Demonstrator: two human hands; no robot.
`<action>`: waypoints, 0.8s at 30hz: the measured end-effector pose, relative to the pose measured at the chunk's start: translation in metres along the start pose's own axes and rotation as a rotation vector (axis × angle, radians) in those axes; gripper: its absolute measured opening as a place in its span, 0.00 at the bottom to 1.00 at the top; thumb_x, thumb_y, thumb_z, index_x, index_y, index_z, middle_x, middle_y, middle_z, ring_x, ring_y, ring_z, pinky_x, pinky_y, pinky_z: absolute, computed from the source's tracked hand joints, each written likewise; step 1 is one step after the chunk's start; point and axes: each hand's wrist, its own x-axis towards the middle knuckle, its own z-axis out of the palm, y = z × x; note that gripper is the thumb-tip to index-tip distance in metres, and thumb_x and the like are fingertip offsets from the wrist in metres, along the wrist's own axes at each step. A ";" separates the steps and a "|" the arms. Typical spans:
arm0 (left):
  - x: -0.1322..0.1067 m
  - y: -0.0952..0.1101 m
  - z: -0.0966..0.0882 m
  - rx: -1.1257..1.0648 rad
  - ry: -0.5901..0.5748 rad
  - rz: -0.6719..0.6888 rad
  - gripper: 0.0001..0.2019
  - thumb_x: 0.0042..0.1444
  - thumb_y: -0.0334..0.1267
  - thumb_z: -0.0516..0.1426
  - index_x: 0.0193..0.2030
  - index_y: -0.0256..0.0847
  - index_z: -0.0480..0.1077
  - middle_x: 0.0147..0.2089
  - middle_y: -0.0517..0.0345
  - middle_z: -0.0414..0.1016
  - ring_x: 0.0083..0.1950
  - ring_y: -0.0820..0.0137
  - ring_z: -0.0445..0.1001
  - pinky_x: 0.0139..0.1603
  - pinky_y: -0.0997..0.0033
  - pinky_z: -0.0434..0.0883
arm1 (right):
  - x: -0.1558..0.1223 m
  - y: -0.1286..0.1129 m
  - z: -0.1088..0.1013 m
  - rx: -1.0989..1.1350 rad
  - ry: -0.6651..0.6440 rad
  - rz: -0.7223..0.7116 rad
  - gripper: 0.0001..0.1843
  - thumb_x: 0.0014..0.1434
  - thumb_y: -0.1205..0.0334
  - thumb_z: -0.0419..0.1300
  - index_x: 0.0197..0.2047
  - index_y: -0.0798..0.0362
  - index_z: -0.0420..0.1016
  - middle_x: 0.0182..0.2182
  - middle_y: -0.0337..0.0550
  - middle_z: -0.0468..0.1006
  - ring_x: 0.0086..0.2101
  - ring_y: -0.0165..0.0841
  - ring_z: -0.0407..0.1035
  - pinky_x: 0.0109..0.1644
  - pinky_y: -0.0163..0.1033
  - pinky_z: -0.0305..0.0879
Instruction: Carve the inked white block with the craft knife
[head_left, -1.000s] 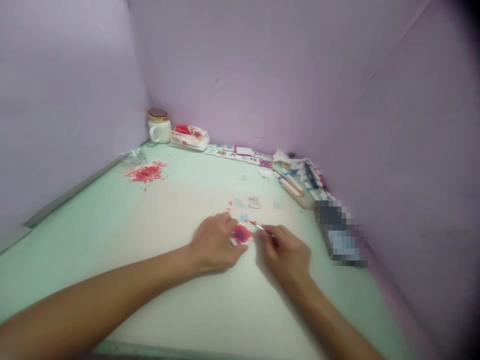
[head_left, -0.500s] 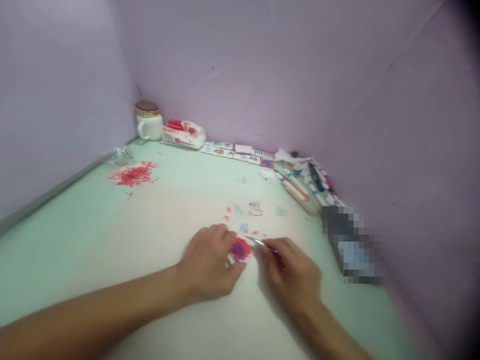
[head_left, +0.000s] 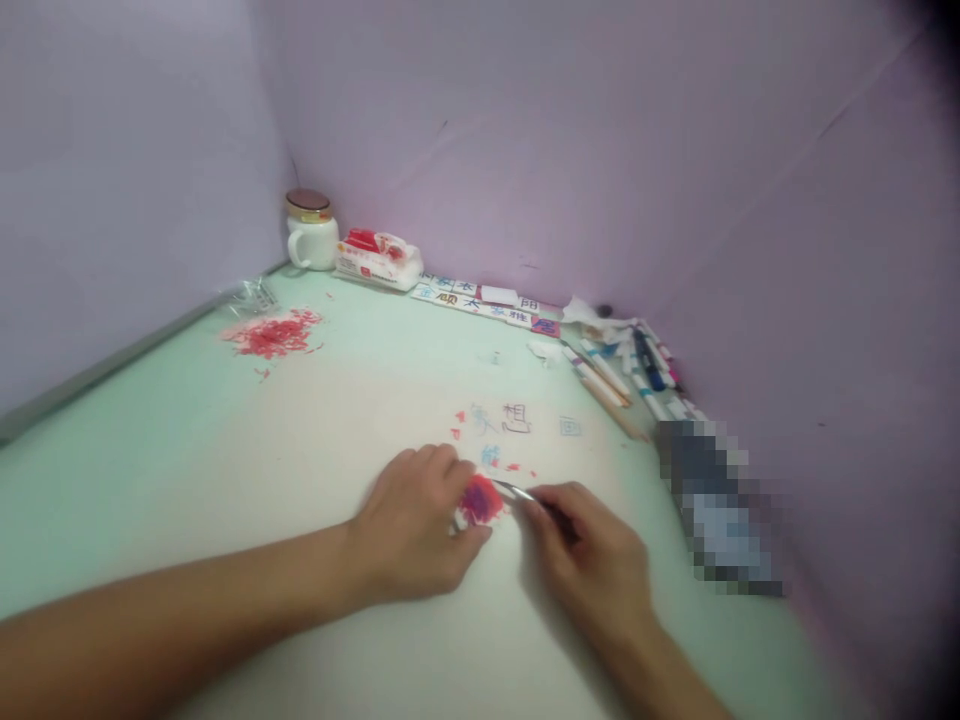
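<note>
My left hand [head_left: 412, 525] is closed around the near and left sides of a small block [head_left: 480, 500], its thumb in front and fingers behind. The block's top is red with a purple patch, and a bit of white shows at its edge. In my right hand [head_left: 596, 550] is a slim knife [head_left: 520, 493] with a silvery blade, its tip at the block's upper right edge. Much of the knife's handle is hidden by my fingers. Small red shavings [head_left: 513, 467] lie just behind the block, near blue and purple written characters [head_left: 516, 418] on the table.
A heap of red shavings [head_left: 277, 335] lies at the left, by a crumpled clear wrapper [head_left: 251, 297]. A white lidded mug [head_left: 315, 243], a wipes packet [head_left: 379, 262] and lettered tiles [head_left: 480, 306] line the back. Pens [head_left: 600, 380] and a pixelated dark object [head_left: 716, 510] occupy the right.
The knife's tip has shifted slightly down along the block's edge, and my right hand sits a little lower. My left hand keeps its hold. The view has turned slightly.
</note>
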 end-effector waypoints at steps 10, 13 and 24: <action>-0.001 0.000 -0.001 0.024 0.004 -0.004 0.14 0.54 0.44 0.53 0.43 0.38 0.68 0.37 0.52 0.66 0.38 0.61 0.65 0.40 0.57 0.66 | -0.003 -0.005 -0.001 -0.108 0.034 -0.102 0.12 0.61 0.58 0.52 0.33 0.49 0.76 0.28 0.38 0.77 0.28 0.29 0.69 0.28 0.32 0.56; -0.001 0.000 0.000 0.028 0.007 -0.013 0.14 0.54 0.44 0.53 0.43 0.39 0.67 0.37 0.52 0.66 0.37 0.61 0.65 0.40 0.57 0.66 | -0.003 -0.005 0.000 -0.133 0.032 -0.124 0.12 0.61 0.58 0.53 0.33 0.49 0.76 0.27 0.38 0.76 0.27 0.28 0.68 0.27 0.33 0.55; 0.000 0.000 0.001 0.035 0.011 0.001 0.15 0.53 0.45 0.54 0.43 0.39 0.68 0.37 0.52 0.67 0.38 0.61 0.66 0.41 0.58 0.66 | -0.001 -0.005 -0.001 -0.109 -0.002 -0.040 0.11 0.59 0.56 0.54 0.33 0.47 0.76 0.28 0.35 0.77 0.27 0.29 0.70 0.28 0.33 0.56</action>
